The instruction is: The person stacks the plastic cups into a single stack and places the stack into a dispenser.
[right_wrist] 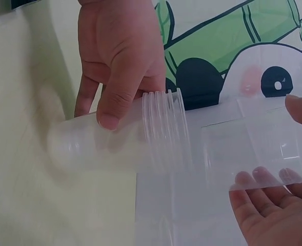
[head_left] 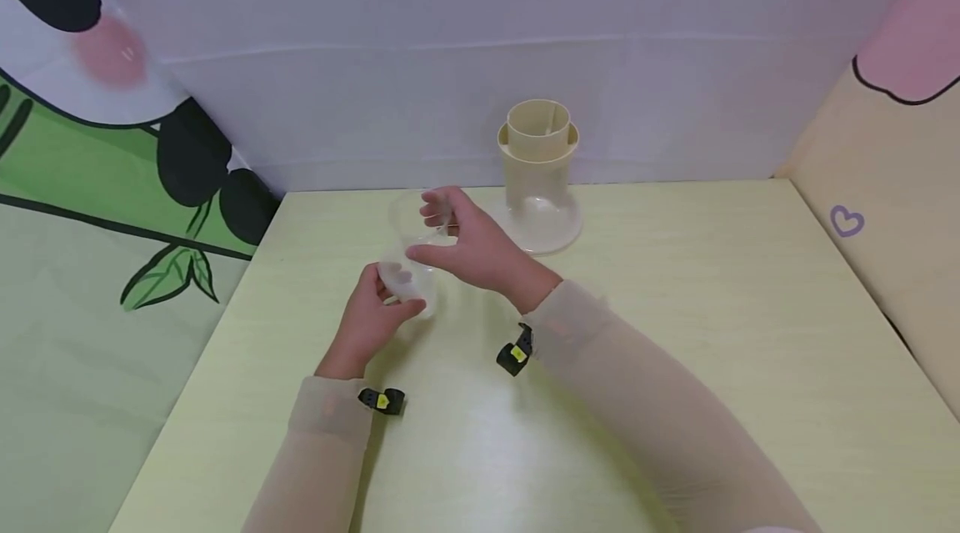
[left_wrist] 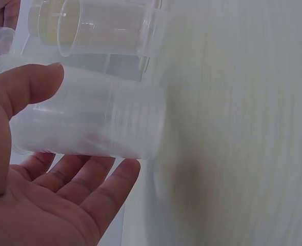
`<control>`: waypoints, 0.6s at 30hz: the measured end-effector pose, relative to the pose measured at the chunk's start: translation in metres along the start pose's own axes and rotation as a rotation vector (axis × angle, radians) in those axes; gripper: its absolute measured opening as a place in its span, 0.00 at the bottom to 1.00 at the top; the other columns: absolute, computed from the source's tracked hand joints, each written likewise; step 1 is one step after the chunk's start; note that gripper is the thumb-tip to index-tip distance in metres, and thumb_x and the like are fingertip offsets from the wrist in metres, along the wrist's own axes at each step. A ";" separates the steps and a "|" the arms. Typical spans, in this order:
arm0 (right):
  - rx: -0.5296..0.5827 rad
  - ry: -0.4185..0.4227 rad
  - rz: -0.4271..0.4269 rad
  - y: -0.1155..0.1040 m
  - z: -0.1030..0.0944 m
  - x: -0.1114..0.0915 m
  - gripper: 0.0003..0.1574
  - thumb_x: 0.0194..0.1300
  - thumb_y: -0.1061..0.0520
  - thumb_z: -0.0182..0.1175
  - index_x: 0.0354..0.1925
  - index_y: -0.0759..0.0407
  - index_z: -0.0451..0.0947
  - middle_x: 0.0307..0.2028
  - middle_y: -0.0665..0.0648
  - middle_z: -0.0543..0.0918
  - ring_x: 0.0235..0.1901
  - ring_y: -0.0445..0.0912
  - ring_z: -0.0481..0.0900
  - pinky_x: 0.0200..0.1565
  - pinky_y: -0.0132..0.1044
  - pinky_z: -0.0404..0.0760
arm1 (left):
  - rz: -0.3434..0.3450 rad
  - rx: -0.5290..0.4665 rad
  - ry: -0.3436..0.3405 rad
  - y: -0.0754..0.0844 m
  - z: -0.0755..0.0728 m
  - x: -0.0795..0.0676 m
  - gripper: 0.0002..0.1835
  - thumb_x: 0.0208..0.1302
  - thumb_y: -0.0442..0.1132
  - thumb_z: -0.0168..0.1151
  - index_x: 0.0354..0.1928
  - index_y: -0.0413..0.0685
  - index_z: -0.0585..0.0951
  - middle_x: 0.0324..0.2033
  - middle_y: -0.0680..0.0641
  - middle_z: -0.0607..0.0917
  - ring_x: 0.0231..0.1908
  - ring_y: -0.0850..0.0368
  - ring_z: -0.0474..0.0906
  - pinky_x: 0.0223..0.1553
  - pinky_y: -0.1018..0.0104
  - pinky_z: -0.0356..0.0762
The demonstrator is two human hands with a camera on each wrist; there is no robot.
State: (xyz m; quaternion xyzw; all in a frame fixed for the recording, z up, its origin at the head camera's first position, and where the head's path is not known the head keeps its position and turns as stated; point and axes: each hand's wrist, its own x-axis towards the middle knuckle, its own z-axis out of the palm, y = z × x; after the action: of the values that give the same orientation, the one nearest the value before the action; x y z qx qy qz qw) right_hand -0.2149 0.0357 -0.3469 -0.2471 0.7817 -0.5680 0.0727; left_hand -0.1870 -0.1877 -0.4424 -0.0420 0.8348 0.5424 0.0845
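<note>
My left hand [head_left: 367, 324] holds a stack of nested clear plastic cups [left_wrist: 89, 115], thumb on one side and fingers on the other. The rims of the stack show as ridges in the right wrist view. My right hand [head_left: 480, 249] holds a single clear plastic cup [right_wrist: 253, 148] between thumb and fingers, just above the stack's open end and apart from it. Behind the hands stands a cream-coloured set of nested cylinders [head_left: 538, 137] above a pale round base [head_left: 555, 237]. A clear cup [left_wrist: 109, 28] stands in front of the cylinders in the left wrist view.
A pale wooden table [head_left: 675, 349] lies under the hands. At its back rises a plain light cloth wall [head_left: 390, 99]. Printed cartoon panels [head_left: 202, 174] flank it, one with a purple heart [head_left: 847, 221] on the right.
</note>
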 end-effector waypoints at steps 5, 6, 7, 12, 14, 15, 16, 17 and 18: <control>0.002 -0.012 0.012 0.002 0.007 0.004 0.44 0.67 0.48 0.70 0.73 0.55 0.61 0.63 0.50 0.75 0.63 0.41 0.72 0.66 0.35 0.68 | 0.008 -0.010 -0.005 -0.001 -0.001 0.000 0.43 0.64 0.41 0.74 0.74 0.45 0.57 0.71 0.43 0.70 0.68 0.44 0.69 0.64 0.45 0.72; 0.000 -0.014 0.013 0.002 0.008 0.005 0.44 0.67 0.48 0.70 0.73 0.55 0.61 0.63 0.50 0.75 0.63 0.42 0.72 0.66 0.36 0.68 | 0.012 -0.010 -0.006 -0.001 -0.001 0.001 0.43 0.64 0.40 0.74 0.73 0.45 0.57 0.71 0.43 0.70 0.68 0.44 0.69 0.64 0.45 0.72; -0.002 -0.016 0.016 0.002 0.009 0.006 0.44 0.67 0.48 0.70 0.73 0.55 0.61 0.63 0.50 0.75 0.63 0.42 0.72 0.66 0.36 0.68 | 0.015 -0.012 -0.006 -0.002 -0.001 0.001 0.43 0.64 0.40 0.74 0.73 0.44 0.58 0.71 0.43 0.70 0.68 0.44 0.69 0.64 0.45 0.72; -0.037 -0.021 0.030 0.002 0.010 0.011 0.45 0.68 0.47 0.70 0.73 0.56 0.60 0.65 0.53 0.75 0.63 0.45 0.72 0.65 0.38 0.69 | 0.020 -0.010 0.000 -0.003 0.001 0.002 0.42 0.64 0.40 0.74 0.73 0.44 0.58 0.70 0.42 0.71 0.68 0.44 0.69 0.64 0.45 0.73; -0.051 -0.029 0.037 0.002 0.011 0.013 0.45 0.68 0.47 0.69 0.74 0.56 0.60 0.65 0.53 0.75 0.64 0.45 0.71 0.65 0.39 0.69 | 0.016 -0.005 0.003 -0.003 0.001 0.002 0.42 0.64 0.40 0.73 0.73 0.45 0.58 0.71 0.43 0.71 0.68 0.44 0.69 0.64 0.45 0.73; -0.052 -0.033 0.038 0.002 0.011 0.014 0.45 0.68 0.47 0.69 0.74 0.56 0.59 0.65 0.52 0.74 0.64 0.46 0.71 0.66 0.40 0.69 | 0.016 -0.004 0.003 -0.003 0.001 0.002 0.42 0.64 0.40 0.73 0.73 0.45 0.58 0.71 0.43 0.71 0.68 0.44 0.69 0.63 0.44 0.73; -0.054 -0.037 0.038 0.002 0.011 0.015 0.46 0.68 0.47 0.69 0.74 0.57 0.59 0.64 0.52 0.74 0.64 0.46 0.71 0.66 0.40 0.69 | 0.015 -0.003 0.002 -0.003 0.001 0.001 0.43 0.64 0.40 0.73 0.73 0.46 0.58 0.71 0.43 0.70 0.68 0.44 0.69 0.63 0.44 0.73; -0.060 -0.039 0.036 0.002 0.011 0.016 0.46 0.68 0.47 0.69 0.74 0.57 0.59 0.64 0.52 0.74 0.64 0.46 0.71 0.66 0.40 0.70 | 0.015 -0.002 0.001 -0.002 0.001 0.001 0.43 0.65 0.40 0.73 0.73 0.46 0.58 0.71 0.44 0.70 0.68 0.44 0.69 0.63 0.44 0.73; -0.063 -0.039 0.034 0.002 0.011 0.017 0.45 0.68 0.47 0.69 0.74 0.57 0.59 0.64 0.52 0.74 0.63 0.46 0.71 0.66 0.40 0.70 | 0.014 0.001 0.002 -0.002 0.001 0.001 0.43 0.65 0.41 0.73 0.74 0.47 0.58 0.71 0.44 0.70 0.69 0.44 0.68 0.63 0.44 0.73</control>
State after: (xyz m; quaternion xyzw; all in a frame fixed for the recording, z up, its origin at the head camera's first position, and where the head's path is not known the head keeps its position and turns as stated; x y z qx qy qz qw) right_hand -0.2259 0.0191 -0.3494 -0.2469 0.8018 -0.5368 0.0898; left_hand -0.1880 -0.1876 -0.4447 -0.0366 0.8354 0.5425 0.0801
